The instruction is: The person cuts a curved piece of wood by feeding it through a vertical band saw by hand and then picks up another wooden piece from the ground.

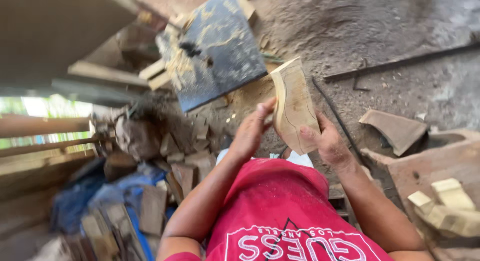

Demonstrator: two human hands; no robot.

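Both hands, left hand (252, 131) and right hand (327, 143), have fingers clamped on a pale curved wood slab (294, 106), pencil-lined grain, mid-frame over the sawdusty floor (380, 21).

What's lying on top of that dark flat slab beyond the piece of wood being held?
On the dark slab lie pale sawdust and shavings and a small dark lump. Wood offcuts overlap its left edge. What lies under it is hidden.
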